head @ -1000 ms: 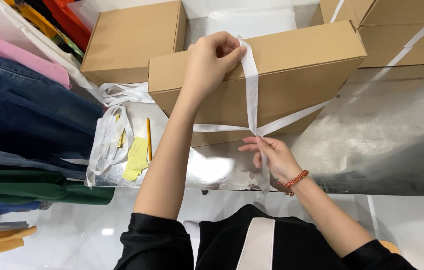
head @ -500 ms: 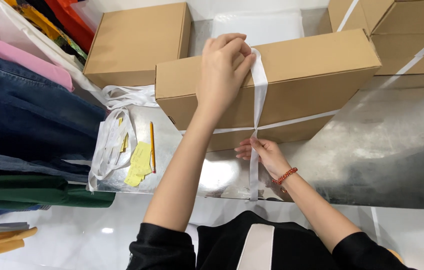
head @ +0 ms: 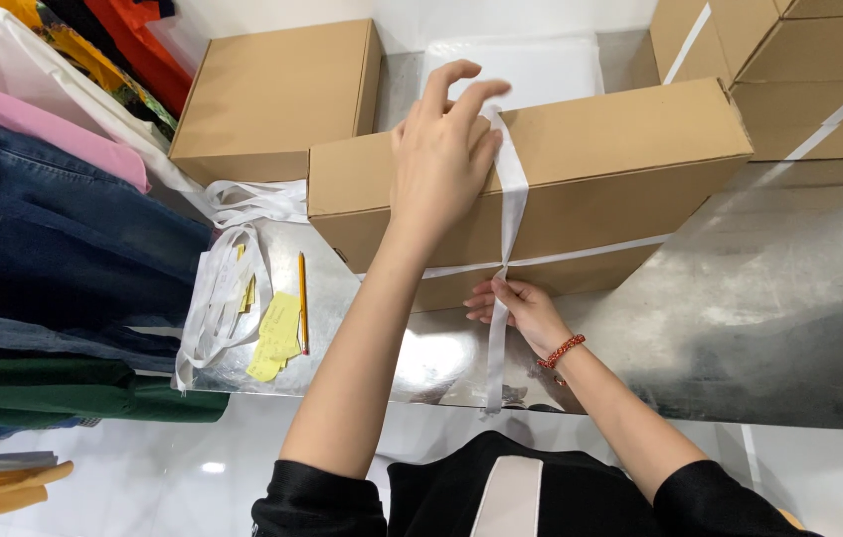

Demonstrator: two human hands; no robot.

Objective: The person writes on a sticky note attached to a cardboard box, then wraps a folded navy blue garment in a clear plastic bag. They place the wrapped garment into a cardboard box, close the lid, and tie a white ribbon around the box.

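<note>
A long brown cardboard box [head: 620, 169] lies on a shiny metal table [head: 789, 318]. A white strap [head: 513, 199] runs over its top and down its front face, crossing another white band along the front. My left hand [head: 441, 149] rests on the box top, fingers spread, touching the strap. My right hand [head: 521, 308] is low at the box's front, pinching the strap where the bands cross; a red bead bracelet sits on that wrist. The strap's loose end hangs past the table edge.
A second brown box [head: 272, 94] sits at the back left, more strapped boxes [head: 799, 70] at the back right. A bundle of white straps [head: 223, 288], a pencil [head: 302, 298] and yellow notes [head: 277, 333] lie at the left. Hanging clothes [head: 44, 249] fill the left side.
My left hand has opened and flattened on the box top, pressing the strap. My right hand has drawn the strap tighter against the front face. The view has shifted slightly.
</note>
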